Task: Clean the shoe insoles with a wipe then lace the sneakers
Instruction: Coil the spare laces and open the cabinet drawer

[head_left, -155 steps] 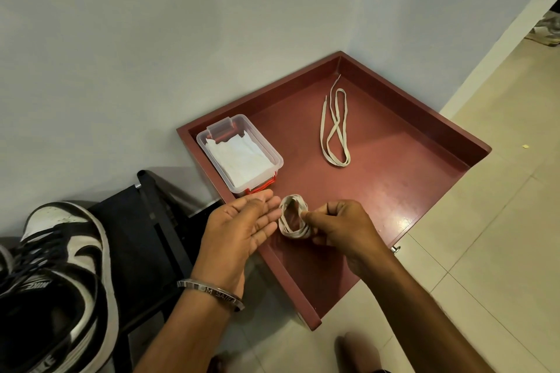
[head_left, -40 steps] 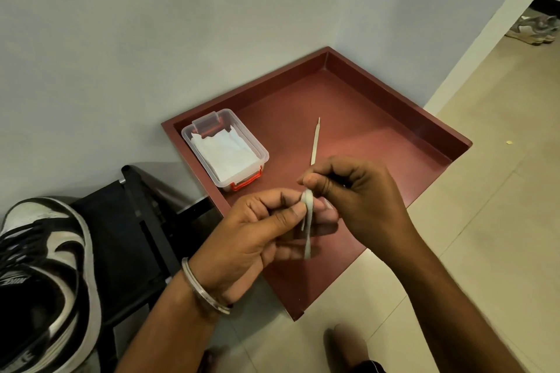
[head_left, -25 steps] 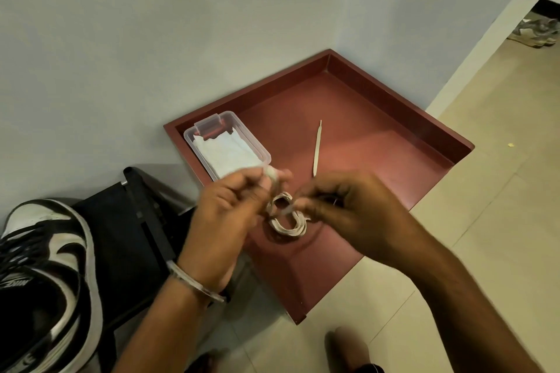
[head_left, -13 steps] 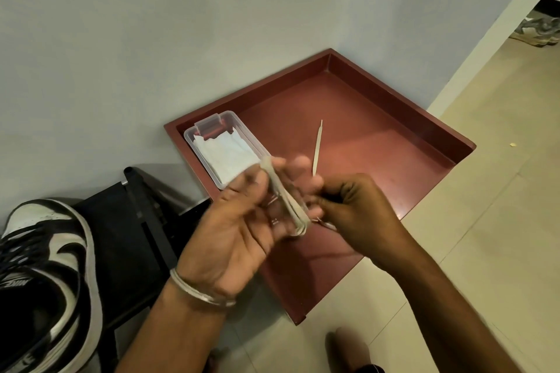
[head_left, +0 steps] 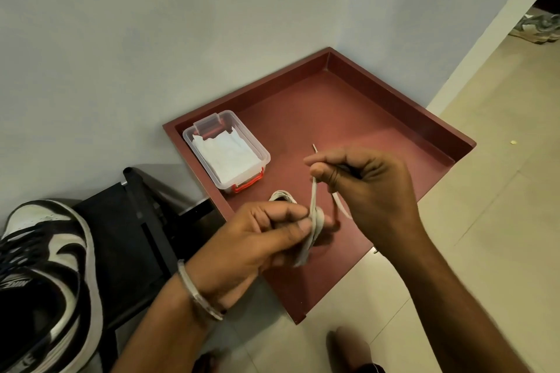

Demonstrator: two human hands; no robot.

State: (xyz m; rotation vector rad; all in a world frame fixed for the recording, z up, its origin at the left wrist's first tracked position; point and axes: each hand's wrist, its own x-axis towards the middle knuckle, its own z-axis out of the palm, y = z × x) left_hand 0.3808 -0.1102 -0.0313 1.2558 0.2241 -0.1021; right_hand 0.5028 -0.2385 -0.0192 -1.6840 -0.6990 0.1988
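Wipe box (head_left: 228, 151) sits on the desk (head_left: 363, 118); both hands' (head_left: 260, 239) (head_left: 372, 188) grip pinches the lace (head_left: 313, 206), now pulled taller.

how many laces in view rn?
2. One shoelace bundle is held between the left hand and right hand; a coiled shoelace lies on the red tray behind the left hand, partly hidden.
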